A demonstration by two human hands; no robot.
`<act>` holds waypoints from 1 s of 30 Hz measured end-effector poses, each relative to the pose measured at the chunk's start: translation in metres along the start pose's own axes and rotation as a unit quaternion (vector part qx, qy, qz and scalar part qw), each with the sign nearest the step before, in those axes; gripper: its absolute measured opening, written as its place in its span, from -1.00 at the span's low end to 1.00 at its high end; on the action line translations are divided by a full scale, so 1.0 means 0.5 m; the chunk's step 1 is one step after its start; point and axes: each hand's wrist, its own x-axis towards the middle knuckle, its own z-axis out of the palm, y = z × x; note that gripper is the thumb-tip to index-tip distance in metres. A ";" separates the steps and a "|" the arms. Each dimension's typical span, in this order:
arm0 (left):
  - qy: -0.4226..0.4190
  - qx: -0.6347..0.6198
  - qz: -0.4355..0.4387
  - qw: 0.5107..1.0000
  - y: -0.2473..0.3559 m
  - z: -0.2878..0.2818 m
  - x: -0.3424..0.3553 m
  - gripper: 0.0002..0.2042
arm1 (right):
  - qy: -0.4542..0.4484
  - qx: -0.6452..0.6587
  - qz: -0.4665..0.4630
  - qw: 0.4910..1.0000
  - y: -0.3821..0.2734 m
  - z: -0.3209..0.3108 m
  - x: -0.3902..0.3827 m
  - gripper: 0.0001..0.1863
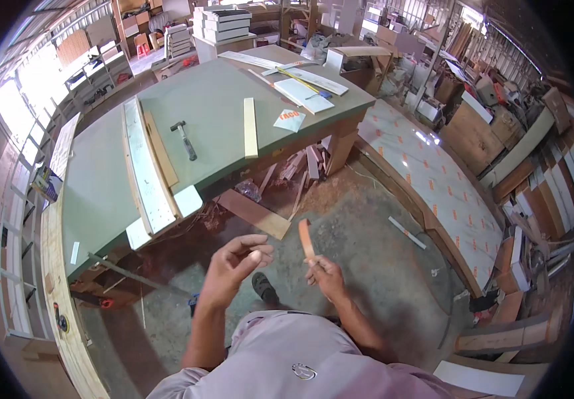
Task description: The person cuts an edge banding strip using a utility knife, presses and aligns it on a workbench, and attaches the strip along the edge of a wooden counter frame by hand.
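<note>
My right hand [323, 278] is closed on a short, thin, slightly curved orange strip [305, 238], held upright above the concrete floor [360, 246]. To its left, my left hand [240, 265] is raised with nothing in it, its fingers loosely bent and apart. Beyond both hands is a green-topped workbench [194, 100] bearing a hammer [182, 138], a pale narrow board [250, 128], long boards with white strips [146, 166] at the left, and further white boards with a yellow tool [303, 90] at the back right.
A long sheet with orange printing [430, 186] lies along the right, beside piled boards and panels [553, 173]. Offcuts [307, 166] and a brown plank [253, 213] lie under the bench's front. A long plank [59, 253] and a white metal frame [17, 226] line the left.
</note>
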 end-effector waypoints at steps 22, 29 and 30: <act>-0.403 -0.333 0.186 0.832 0.262 -0.085 0.469 0.00 | 0.267 -0.179 -0.122 0.939 -0.226 -0.263 0.838 -0.71; -0.373 -0.352 0.241 0.824 0.189 0.043 0.821 0.07 | 0.210 -0.484 -0.257 0.810 -0.346 -0.217 1.356 -0.77; -0.362 -0.357 0.246 0.825 0.206 0.078 0.870 0.08 | 0.169 -0.523 -0.219 0.806 -0.356 -0.205 1.434 -0.77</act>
